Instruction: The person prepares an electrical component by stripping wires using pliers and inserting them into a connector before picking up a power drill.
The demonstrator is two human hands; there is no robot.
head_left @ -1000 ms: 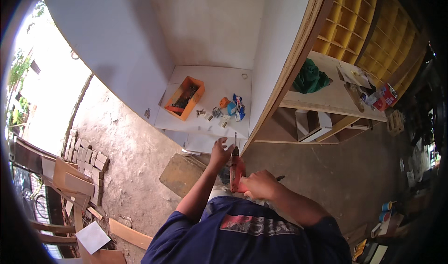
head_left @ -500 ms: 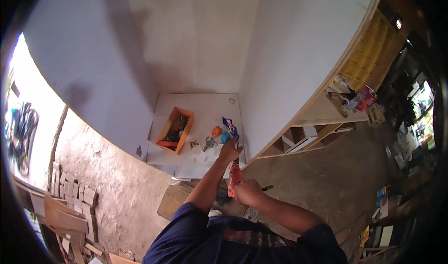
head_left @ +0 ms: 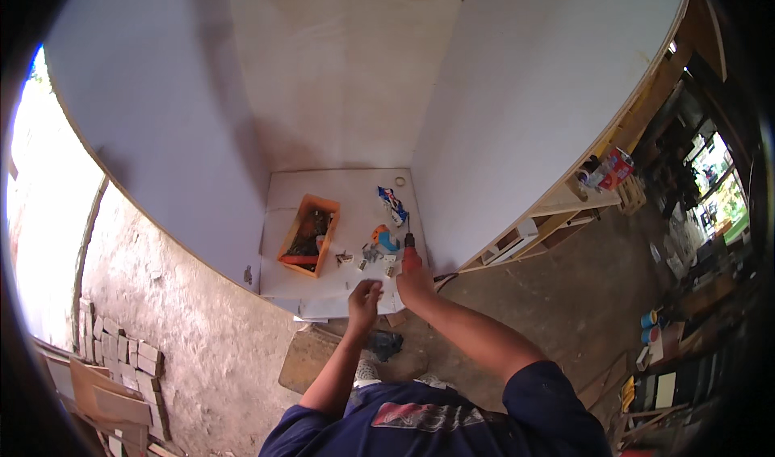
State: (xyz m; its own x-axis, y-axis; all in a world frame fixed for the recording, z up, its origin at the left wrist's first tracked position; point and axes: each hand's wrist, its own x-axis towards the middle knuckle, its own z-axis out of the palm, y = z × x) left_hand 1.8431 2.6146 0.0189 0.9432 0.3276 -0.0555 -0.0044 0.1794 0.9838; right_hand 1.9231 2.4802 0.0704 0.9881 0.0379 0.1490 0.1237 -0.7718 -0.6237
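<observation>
My right hand (head_left: 415, 286) grips a red drill (head_left: 410, 259), pointed forward over the white bottom board (head_left: 282, 290) of an open cabinet. Lower left of it, my left hand (head_left: 365, 297) is curled at the board's front edge, holding something I cannot make out, if anything. Beyond my hands lie small metal fittings (head_left: 362, 263), an orange and blue object (head_left: 386, 239) and a blue and white packet (head_left: 391, 205). An orange box (head_left: 327, 247) of dark hardware sits at the left of the board.
Tall white panels (head_left: 153, 118) rise either side. Right: low wooden shelving (head_left: 549, 231), clutter, small blue tins (head_left: 648, 320). Lower left: stacked blocks (head_left: 145, 360), loose boards (head_left: 113, 408). A grey-brown slab (head_left: 311, 356) lies below the cabinet near my feet.
My right hand has moved the drill forward, up among the items. My left hand reached toward them and has drawn back down. The orange and blue items and packet have shifted.
</observation>
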